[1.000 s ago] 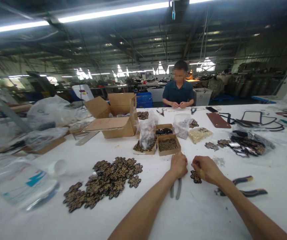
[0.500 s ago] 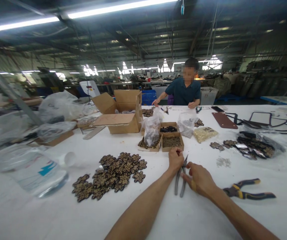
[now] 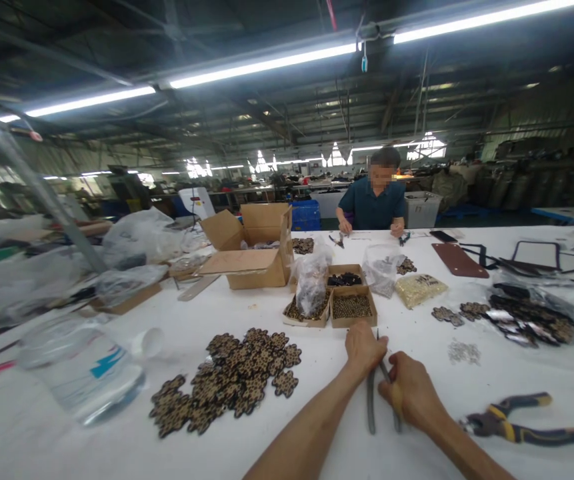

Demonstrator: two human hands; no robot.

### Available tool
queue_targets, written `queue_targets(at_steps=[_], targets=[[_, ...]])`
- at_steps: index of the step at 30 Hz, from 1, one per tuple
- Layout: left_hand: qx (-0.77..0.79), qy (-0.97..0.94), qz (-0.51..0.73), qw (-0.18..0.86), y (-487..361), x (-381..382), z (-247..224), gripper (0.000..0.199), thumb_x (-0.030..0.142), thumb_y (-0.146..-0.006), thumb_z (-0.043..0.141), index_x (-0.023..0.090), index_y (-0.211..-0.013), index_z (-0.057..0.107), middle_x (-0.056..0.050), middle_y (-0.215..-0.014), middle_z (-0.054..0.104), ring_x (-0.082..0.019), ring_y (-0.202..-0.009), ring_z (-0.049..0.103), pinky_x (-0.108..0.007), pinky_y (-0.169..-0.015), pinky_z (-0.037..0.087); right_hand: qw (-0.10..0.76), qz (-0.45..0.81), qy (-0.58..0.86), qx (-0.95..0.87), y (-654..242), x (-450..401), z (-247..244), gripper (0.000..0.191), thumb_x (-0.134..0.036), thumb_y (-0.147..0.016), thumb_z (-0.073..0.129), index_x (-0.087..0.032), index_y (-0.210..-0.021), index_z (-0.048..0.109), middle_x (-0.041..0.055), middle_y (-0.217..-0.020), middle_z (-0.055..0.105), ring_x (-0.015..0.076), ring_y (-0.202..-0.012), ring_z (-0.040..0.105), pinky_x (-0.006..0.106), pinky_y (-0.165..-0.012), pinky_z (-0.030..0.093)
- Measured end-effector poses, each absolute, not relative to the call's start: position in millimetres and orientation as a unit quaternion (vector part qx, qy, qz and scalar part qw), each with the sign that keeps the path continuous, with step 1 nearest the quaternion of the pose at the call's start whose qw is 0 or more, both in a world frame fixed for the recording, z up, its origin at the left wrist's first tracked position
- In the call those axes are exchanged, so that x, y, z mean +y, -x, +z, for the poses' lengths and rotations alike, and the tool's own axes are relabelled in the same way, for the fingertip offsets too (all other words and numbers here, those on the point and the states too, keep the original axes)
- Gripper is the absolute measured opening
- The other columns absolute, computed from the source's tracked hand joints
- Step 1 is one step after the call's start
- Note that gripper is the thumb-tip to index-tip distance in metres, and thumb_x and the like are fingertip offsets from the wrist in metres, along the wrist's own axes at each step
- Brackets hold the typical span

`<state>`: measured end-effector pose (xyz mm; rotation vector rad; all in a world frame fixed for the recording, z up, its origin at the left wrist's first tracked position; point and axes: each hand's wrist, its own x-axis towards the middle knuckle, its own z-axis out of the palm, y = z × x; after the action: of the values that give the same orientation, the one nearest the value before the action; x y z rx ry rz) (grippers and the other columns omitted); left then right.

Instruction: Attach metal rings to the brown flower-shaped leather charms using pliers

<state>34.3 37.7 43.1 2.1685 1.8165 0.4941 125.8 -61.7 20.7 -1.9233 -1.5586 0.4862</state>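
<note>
A pair of grey-handled pliers [image 3: 371, 403] lies before me, jaws pointing away and handles spread. My right hand [image 3: 414, 390] is closed at the right handle, with thumb and forefinger curled against it. Beside the jaws, my left hand [image 3: 361, 348] is closed, fingertips pressed together just in front of a small box of brass-coloured pieces [image 3: 351, 307]. Whatever its fingers hold is hidden. To the left lies a pile of flower-shaped leopard-patterned patches [image 3: 244, 373]. Yellow-and-black pliers [image 3: 511, 423] rest right of my right hand.
Behind the small box stand a box of black pieces [image 3: 344, 277] and plastic bags. A large cardboard box [image 3: 259, 270] is further left, and a water jug [image 3: 79, 373] lies near the left edge. Across the table a person [image 3: 374, 200] works. Small clear pieces [image 3: 464, 352] lie right.
The view has tilted up. The grey pliers' handles have spread wider, and my right fingers have closed in at the handle. Across the table, the person's outstretched arm has drawn in.
</note>
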Motion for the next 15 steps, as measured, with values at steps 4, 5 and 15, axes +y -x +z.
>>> queue_targets(at_steps=[4,5,15], targets=[[0.645,-0.727,0.176,0.159,-32,38,38,0.039,0.040,-0.070,0.072,0.011,-0.096,0.069,-0.018,-0.102,0.072,-0.032,-0.096,0.069,-0.035,-0.077,0.052,0.378,0.232,0.692,-0.569,-133,-59,7,0.037,-0.022,-0.069,0.064,-0.019,-0.105,0.063,0.0087,-0.084,0.074,0.0245,-0.068,0.070,0.032,-0.061,0.051],[0.648,-0.723,0.177,0.164,-31,38,35,0.032,0.033,-0.067,0.072,0.012,-0.092,0.069,-0.017,-0.099,0.073,-0.031,-0.094,0.069,-0.034,-0.075,0.052,0.386,0.245,0.687,-0.564,-133,-58,3,0.038,-0.021,-0.069,0.063,-0.019,-0.106,0.063,0.0085,-0.084,0.074,0.0239,-0.064,0.070,0.032,-0.058,0.051],[0.626,-0.675,0.327,0.212,-34,54,29,0.002,0.016,-0.068,0.062,0.015,-0.069,0.063,-0.005,-0.068,0.067,-0.018,-0.067,0.063,-0.026,-0.061,0.042,0.475,0.465,0.616,-0.423,-128,-55,1,0.034,-0.020,-0.060,0.064,-0.016,-0.093,0.064,0.0099,-0.083,0.070,0.0238,-0.067,0.068,0.026,-0.046,0.046]])
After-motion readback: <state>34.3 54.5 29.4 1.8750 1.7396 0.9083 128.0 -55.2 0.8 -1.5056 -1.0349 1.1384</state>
